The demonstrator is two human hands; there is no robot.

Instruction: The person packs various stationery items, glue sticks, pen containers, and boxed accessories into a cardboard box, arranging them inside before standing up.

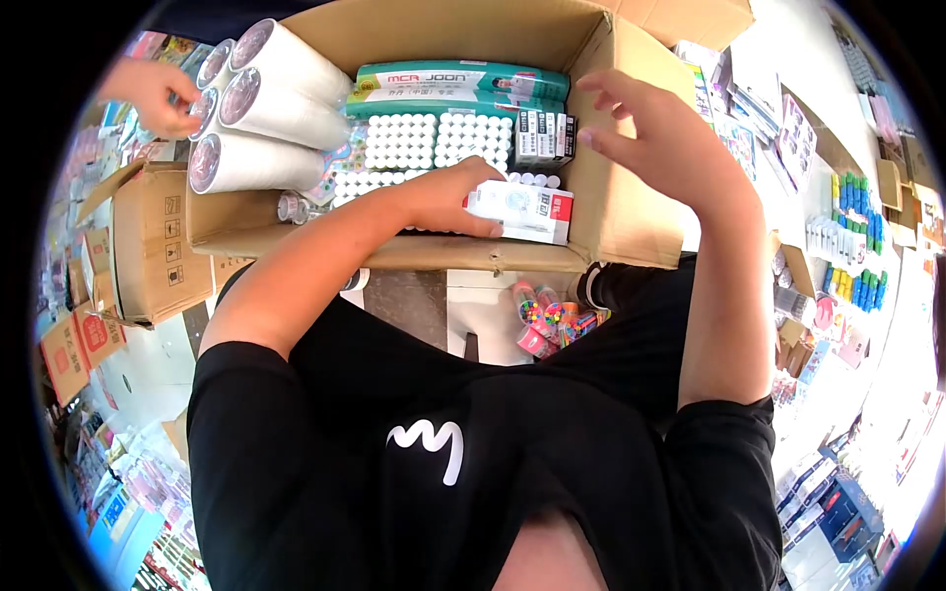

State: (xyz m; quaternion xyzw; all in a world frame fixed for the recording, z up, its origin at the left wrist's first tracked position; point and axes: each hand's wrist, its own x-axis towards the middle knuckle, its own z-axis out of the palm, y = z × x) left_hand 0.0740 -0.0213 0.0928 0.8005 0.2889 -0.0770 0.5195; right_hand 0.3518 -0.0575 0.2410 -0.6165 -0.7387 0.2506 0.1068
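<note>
My left hand [455,200] is closed on the near end of a small white box [527,211] with a red patch, low inside a large cardboard box [394,254]. Over that box's right wall, my right hand [645,133] has its fingers apart and holds nothing. Beside the white box lie shrink-wrapped packs of white cylinders [401,141], partly hidden by my left forearm. Behind them are long green boxes [463,89] and a stack of small black-and-white boxes [544,138]. Stacks of white cups [271,108] in clear wrap fill the left side.
Another person's hand [158,96] is by the cups at the left. A smaller cardboard box [158,241] stands left of the large one. Colourful tubes of beads or candy [552,317] lie on the floor between my legs. Packaged goods [847,241] line the right side.
</note>
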